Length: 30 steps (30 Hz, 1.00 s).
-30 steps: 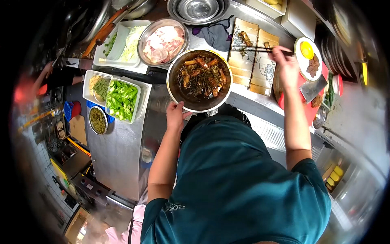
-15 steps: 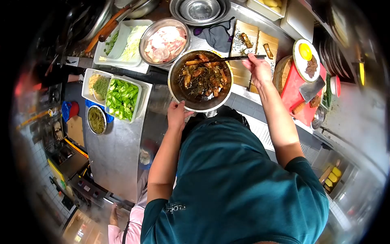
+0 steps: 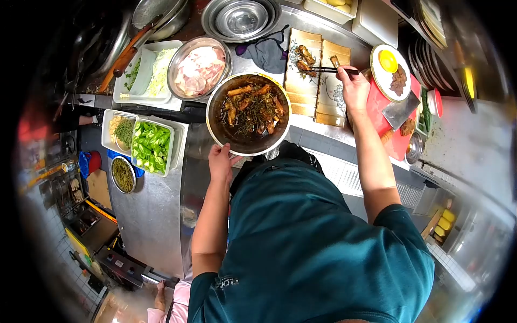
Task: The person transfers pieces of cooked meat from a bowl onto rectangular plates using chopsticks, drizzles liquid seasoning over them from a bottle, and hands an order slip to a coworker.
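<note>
Steel counter (image 3: 319,26) up top; upper right, right hand (image 3: 354,91) pinches chopsticks (image 3: 325,69); centre, left hand (image 3: 219,161) pinching one side could tip the bowl (image 3: 250,144)

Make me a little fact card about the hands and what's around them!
Left hand: holding the bowl by its near rim
In the bowl: brown cooked pieces with dark sprigs
Right hand: holding black chopsticks
Chopstick tips: at the food on the long plate nearer the bowl
Beside that plate: another long plate with a brown piece
Red board: cleaver on top
</note>
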{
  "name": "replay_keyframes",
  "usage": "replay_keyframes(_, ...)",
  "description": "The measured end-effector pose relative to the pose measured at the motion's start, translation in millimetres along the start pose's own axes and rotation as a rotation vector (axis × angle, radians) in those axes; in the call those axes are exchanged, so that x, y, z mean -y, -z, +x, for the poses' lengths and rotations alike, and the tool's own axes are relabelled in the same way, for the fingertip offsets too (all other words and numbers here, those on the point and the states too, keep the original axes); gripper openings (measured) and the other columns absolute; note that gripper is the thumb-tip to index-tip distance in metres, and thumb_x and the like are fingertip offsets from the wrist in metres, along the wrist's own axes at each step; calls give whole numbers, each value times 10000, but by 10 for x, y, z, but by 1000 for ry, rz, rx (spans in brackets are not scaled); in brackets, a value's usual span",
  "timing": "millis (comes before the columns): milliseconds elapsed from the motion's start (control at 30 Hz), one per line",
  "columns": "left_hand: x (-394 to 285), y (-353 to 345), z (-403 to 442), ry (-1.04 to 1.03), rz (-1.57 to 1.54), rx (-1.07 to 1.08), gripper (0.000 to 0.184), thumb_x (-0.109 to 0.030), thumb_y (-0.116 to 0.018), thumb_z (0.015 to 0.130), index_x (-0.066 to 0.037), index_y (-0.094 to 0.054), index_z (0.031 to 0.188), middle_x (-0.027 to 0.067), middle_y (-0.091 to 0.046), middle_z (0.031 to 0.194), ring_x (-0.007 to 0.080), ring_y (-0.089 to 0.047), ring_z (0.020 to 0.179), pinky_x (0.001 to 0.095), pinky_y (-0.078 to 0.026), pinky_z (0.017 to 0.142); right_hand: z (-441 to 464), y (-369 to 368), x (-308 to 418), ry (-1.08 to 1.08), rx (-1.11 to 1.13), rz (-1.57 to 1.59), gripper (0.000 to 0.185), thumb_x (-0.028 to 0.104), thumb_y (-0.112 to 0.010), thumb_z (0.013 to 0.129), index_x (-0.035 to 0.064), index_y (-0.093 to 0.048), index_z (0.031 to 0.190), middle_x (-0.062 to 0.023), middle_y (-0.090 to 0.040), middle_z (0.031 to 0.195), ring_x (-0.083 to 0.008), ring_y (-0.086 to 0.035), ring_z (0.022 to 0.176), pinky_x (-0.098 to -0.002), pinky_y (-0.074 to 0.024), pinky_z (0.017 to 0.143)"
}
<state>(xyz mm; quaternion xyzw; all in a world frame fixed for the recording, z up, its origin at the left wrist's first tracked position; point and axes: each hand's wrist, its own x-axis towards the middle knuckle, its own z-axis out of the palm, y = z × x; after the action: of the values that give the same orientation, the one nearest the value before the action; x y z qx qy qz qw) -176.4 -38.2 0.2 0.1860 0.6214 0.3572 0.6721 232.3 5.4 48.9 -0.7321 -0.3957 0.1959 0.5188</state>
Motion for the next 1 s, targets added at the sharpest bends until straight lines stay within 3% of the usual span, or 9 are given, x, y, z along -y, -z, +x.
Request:
replay_keyframes(233, 61, 0, 25, 4, 13, -14, 177, -95, -564, 971, -81, -485, 813, -10, -463, 674, 78, -469, 567, 347, -632, 617, -463, -37, 259, 434, 205, -374, 110, 82, -721, 844, 40, -724, 946, -133, -715, 939, -278, -699, 880, -337, -560, 787)
replay_keyframes(333, 66, 16, 18, 1, 6, -25, 171, -97, -567, 969, -79, -490, 817, -9, -469, 681, 79, -476, 575, 350, -634, 618, -558, 29, 389, 420, 220, -350, 115, 76, -721, 846, 37, -726, 955, -133, -714, 942, -271, -703, 847, -333, -567, 759)
replay_keyframes(367, 65, 14, 19, 0, 6, -27, 170, -97, -568, 968, -78, -491, 818, -9, -472, 684, 80, -479, 578, 352, -634, 620, -577, 59, 446, 377, 217, -306, 127, 75, -721, 856, 36, -730, 977, -127, -716, 937, -228, -709, 812, -302, -569, 722)
replay_keyframes(467, 150, 121, 105, 6, 25, 4, 96, -83, -532, 979, -20, -512, 910, 89, -620, 896, 165, -642, 778, 338, -641, 631, -511, 159, 348, 228, 119, -220, 125, 86, -718, 873, 36, -736, 986, -104, -721, 927, -162, -703, 786, -265, -561, 695)
replay_keyframes(600, 123, 86, 72, 19, 16, -7, 111, -95, -548, 977, -39, -509, 888, 63, -578, 852, 139, -596, 731, 338, -641, 634, -352, 198, 73, -110, 95, -37, 179, 120, -689, 925, -8, -711, 1047, -57, -719, 880, -91, -658, 789, -236, -526, 728)
replay_keyframes(667, 76, 23, 27, 19, 11, -25, 141, -98, -566, 968, -70, -511, 842, 2, -494, 732, 86, -507, 636, 344, -641, 649, -348, 173, -78, -123, 104, -3, 177, 127, -681, 932, -11, -711, 1038, -50, -717, 862, -89, -657, 785, -234, -524, 723)
replay_keyframes(767, 64, 36, 15, 32, 21, -5, 135, -95, -555, 974, -59, -512, 851, 22, -527, 788, 101, -532, 682, 336, -639, 660, -434, 150, -18, -124, 132, -54, 180, 126, -677, 936, -17, -708, 1041, -58, -715, 877, -99, -658, 783, -242, -531, 728)
replay_keyframes(900, 45, 34, 11, 37, 21, 16, 116, -98, -543, 981, -51, -510, 880, 55, -581, 886, 138, -590, 776, 329, -633, 654, -511, 116, 98, -53, 26, 139, 178, 94, -701, 913, -25, -700, 1044, -76, -718, 885, -108, -668, 792, -240, -532, 749)
replay_keyframes(1000, 57, 59, 24, 15, 19, 39, 111, -100, -538, 983, -46, -508, 891, 67, -596, 916, 157, -612, 818, 328, -632, 654, -586, 49, 453, -74, 144, 370, 170, 55, -688, 913, -39, -696, 1054, -87, -706, 940, -122, -668, 835, -252, -539, 772)
